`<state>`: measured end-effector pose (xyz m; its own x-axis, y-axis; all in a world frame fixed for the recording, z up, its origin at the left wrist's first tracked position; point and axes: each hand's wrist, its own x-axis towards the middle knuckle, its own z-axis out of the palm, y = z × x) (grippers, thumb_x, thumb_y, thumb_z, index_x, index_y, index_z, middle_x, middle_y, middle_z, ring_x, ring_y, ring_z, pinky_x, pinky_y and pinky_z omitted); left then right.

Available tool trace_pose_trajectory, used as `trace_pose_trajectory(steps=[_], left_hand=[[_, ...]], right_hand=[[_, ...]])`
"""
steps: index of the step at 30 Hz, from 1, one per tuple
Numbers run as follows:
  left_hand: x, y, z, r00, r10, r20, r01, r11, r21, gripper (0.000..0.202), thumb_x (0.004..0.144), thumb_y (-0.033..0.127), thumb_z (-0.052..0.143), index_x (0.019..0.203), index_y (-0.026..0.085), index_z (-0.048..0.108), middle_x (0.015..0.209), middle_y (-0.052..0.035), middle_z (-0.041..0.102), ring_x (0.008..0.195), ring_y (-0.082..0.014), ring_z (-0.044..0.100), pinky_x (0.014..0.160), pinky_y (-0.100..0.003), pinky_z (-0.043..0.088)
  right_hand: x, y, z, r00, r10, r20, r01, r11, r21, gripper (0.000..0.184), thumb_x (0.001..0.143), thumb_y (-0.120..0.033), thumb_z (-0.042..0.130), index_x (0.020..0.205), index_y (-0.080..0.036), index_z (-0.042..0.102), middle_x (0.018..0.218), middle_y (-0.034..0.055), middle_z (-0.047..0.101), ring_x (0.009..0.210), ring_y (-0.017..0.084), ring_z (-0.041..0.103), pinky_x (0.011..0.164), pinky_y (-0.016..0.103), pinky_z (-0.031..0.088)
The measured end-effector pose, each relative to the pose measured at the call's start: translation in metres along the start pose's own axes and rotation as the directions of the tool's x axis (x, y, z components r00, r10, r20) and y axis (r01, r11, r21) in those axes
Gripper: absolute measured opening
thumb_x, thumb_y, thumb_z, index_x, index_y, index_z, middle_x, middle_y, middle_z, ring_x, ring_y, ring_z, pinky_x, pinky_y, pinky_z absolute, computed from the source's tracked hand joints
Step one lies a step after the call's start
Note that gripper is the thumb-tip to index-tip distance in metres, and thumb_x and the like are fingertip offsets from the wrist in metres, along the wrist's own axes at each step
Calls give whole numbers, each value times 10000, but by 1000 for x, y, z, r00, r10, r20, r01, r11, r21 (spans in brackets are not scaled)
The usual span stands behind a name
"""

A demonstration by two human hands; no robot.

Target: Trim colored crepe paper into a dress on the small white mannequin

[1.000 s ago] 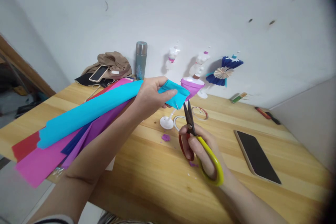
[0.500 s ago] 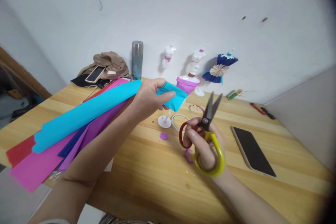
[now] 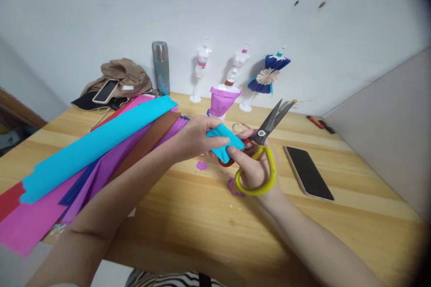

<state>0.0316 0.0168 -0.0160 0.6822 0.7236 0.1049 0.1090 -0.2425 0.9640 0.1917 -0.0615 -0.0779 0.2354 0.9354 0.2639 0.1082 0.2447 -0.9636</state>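
Above the table (image 3: pixel 188 233), the left hand (image 3: pixel 195 136) clamps the small blue paper (image 3: pixel 219 133) between thumb and fingers, while the right hand (image 3: pixel 254 168), fingers wrapped around the scissors (image 3: pixel 261 133), blades apart, sets its thumb on the paper's right end.

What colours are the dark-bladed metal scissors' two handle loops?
One yellow loop, one red loop; head view.

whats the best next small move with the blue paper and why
Probably straighten the blue paper between both thumbs: it looks creased, the left hand grips it, the right hand's thumb is at its edge, and the open scissors point away from it.
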Motion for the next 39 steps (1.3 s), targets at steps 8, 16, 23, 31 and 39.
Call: trace_pose_trajectory(steps=[8,16,23,31,39], left_hand=[[1,0,-4,978,-164,132,197,935,-294,416,728,486,936,803,131,732,643,-39,735,546,-117,669,509,-184,527],[3,-5,-1,979,-173,110,200,921,-336,275,677,323,930,690,130,734,558,-13,683,490,-83,595,487,-166,459],[2,-2,-1,965,-213,156,248,935,-254,199,713,243,847,646,131,696,544,-13,663,494,-92,599,498,-176,455],[5,-8,-1,984,-152,92,168,962,-216,324,658,394,890,684,137,695,576,-8,656,521,-83,555,485,-173,404],[3,-6,-2,982,-170,78,182,965,-191,272,740,359,844,687,148,679,559,5,641,502,-80,555,484,-169,399]], right_hand=[[4,-2,2,981,-74,-180,99,986,134,405,761,-419,854,933,-293,510,839,-23,494,659,185,531,584,338,499],[5,-8,3,990,33,-138,3,968,251,466,720,-428,867,985,-294,508,760,-42,566,571,190,580,542,360,526],[6,-4,1,988,21,-153,21,964,267,389,726,-336,864,973,-291,567,755,-31,601,651,195,602,527,318,516],[8,2,-1,983,-14,-182,72,946,315,333,726,-337,902,930,-268,649,757,-20,638,639,183,587,509,308,493],[11,3,-4,975,-40,-217,99,959,265,319,732,-338,892,936,-286,653,752,-15,656,695,206,614,624,355,508]])
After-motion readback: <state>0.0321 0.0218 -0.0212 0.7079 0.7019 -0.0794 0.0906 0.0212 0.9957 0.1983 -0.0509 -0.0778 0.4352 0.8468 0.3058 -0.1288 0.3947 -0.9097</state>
